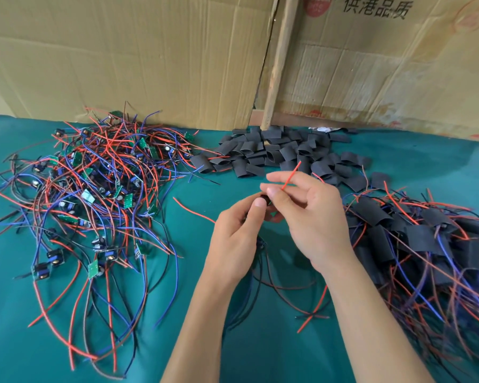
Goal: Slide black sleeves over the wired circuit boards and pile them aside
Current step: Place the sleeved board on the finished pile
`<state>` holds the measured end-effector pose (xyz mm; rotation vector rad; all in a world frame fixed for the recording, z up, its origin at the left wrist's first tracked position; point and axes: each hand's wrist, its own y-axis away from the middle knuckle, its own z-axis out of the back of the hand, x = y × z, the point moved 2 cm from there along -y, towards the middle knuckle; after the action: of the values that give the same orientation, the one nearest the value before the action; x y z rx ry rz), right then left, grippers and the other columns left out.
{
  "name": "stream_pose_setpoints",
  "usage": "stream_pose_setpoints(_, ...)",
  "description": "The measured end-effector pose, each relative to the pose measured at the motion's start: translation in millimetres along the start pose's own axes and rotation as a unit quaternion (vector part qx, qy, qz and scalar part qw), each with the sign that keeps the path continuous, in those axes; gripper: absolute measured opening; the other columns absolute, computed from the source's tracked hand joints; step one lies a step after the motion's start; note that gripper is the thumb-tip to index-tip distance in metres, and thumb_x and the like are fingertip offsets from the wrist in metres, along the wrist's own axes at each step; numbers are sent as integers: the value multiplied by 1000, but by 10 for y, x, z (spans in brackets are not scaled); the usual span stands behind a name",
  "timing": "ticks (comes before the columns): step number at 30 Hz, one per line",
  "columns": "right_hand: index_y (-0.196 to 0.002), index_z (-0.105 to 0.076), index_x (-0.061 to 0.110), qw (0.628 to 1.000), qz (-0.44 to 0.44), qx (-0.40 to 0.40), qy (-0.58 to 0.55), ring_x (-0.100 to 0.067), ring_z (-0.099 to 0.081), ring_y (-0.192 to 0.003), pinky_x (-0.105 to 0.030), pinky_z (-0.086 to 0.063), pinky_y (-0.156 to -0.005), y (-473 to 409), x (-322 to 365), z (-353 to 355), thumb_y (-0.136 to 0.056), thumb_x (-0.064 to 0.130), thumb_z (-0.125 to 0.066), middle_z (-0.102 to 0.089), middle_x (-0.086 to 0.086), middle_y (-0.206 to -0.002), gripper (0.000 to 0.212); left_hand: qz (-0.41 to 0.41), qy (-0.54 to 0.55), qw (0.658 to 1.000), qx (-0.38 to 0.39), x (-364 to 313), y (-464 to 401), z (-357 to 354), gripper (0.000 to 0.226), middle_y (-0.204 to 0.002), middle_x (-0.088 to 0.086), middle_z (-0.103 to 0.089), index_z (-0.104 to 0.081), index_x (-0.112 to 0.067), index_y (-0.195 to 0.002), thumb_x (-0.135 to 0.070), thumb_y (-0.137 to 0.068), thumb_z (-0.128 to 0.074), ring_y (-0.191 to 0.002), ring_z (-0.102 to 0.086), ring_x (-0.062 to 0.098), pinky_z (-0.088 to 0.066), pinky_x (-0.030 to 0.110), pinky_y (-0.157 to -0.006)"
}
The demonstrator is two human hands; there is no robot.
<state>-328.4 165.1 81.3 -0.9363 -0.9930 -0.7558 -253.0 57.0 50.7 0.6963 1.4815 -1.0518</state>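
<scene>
1. Head view: tabletop (233,355) under teal cloth, fills the lower frame; near edge out of view.
2. Far edge meets flattened cardboard sheets (122,56) standing as a back wall; a wooden strip (280,62) leans at the seam between them; printed characters on the right sheet.
3. Left side: loose heap of bare wired circuit boards (94,194), green boards tangled in red, blue and black leads, running from the far edge towards the near left.
4. Far middle, against the cardboard: pile of empty black sleeves (277,153), flat or part-open.
5. Right side: pile of sleeved boards (415,236), wires trailing to the near right corner and off the right edge.
6. Centre: left hand (238,233) closed around a small dark piece, likely a board entering a sleeve; mostly hidden by the fingers, cannot tell which.
7. Right hand (310,214) just beside it, touching at the fingertips, pinching a red wire (291,175) that sticks up towards the far edge.
8. Dark and red leads (285,286) hang from the held piece onto the cloth between the forearms.
9. Open cloth: strip between left heap and hands, plus the near middle; the right pile sits close against the right forearm.
</scene>
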Motion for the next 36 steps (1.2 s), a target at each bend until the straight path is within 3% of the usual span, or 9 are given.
stream_pose_setpoints(2, -111, -74, 25, 997, 35, -19, 72, -4, -74, -86, -36, -61, -76, 7, 64, 45, -98, 21, -69, -80, 11, -90, 15, 20, -10, 1000, -11, 32, -9, 7, 35, -77, -7, -62, -69, -23, -84, -42, -98, -44, -71, -49, 6, -38, 20, -67)
stream_pose_setpoints(4, -112, -73, 26, 993, 74, -39, 82, 3, -72, -90, -24, -58, -78, 2, 152, 97, -98, 22, -69, -79, 15, -93, 16, 35, 0, 999, -8, 39, -12, 6, 38, -74, -6, -58, -69, -19, -81, -47, -95, -47, -70, -47, 9, -36, 18, -64)
stream_pose_setpoints(7, -111, -73, 23, 992, 109, -50, 47, 3, -73, -89, -12, -51, -75, -6, 283, 155, -98, 17, -69, -78, 17, -94, 15, 54, 72, 995, 31, 17, -11, -10, 29, -83, -10, -68, -73, -21, -94, -42, -93, -53, -79, -58, 4, -43, 12, -78)
stream_pose_setpoints(12, -104, -72, 22, 990, 111, -37, -84, -11, -76, -80, -22, -57, -74, 7, 381, 124, -97, 9, -68, -80, 9, -99, 15, 61, 175, 978, 98, 1, 9, 4, 32, -102, 9, -72, -77, -18, -109, -34, -98, -51, -99, -63, 18, -47, 33, -91)
stream_pose_setpoints(17, -98, -73, 19, 984, 47, -41, -165, -16, -71, -68, -24, -57, -62, -18, 336, 66, -96, 6, -68, -80, 0, -97, 14, 87, 270, 951, 125, -13, 37, 36, 33, -108, 5, -72, -77, -19, -111, -29, -96, -49, -88, -61, 15, -49, 25, -82)
stream_pose_setpoints(24, -101, -72, 18, 979, 29, -87, -181, -19, -74, -68, -27, -56, -56, -36, 235, 110, -89, 5, -76, -80, -2, -97, 19, 110, 318, 919, 204, -30, 26, -41, 46, -99, 4, -69, -70, -26, -122, -48, -101, -35, -75, -55, 12, -42, 23, -63)
stream_pose_setpoints(28, -120, -64, 19, 978, 16, -135, -159, -10, -76, -92, -20, -58, -71, -27, 203, 18, -83, 11, -83, -74, 0, -117, 42, 101, 319, 929, 160, 18, 8, -26, 38, -91, 2, -65, -66, -23, -124, -38, -101, -40, -74, -52, 11, -39, 22, -59)
stream_pose_setpoints(31, -120, -65, 21, 991, 9, -108, -80, -1, -72, -96, -15, -54, -78, 25, 159, -68, -83, 27, -76, -70, 8, -120, 40, 111, 336, 932, 77, 39, -36, 20, 32, -95, 5, -65, -61, -15, -125, -33, -101, -50, -82, -55, 15, -43, 25, -63)
stream_pose_setpoints(36, -122, -57, 43, 993, -120, 16, 3, -6, -73, -83, -40, -58, -92, 189, -27, -257, -76, 33, -84, -67, 14, -119, 54, 119, 358, 925, -41, 73, -62, 103, 23, -86, 5, -65, -69, -15, -98, -28, -98, -50, -83, -58, 23, -53, 32, -72)
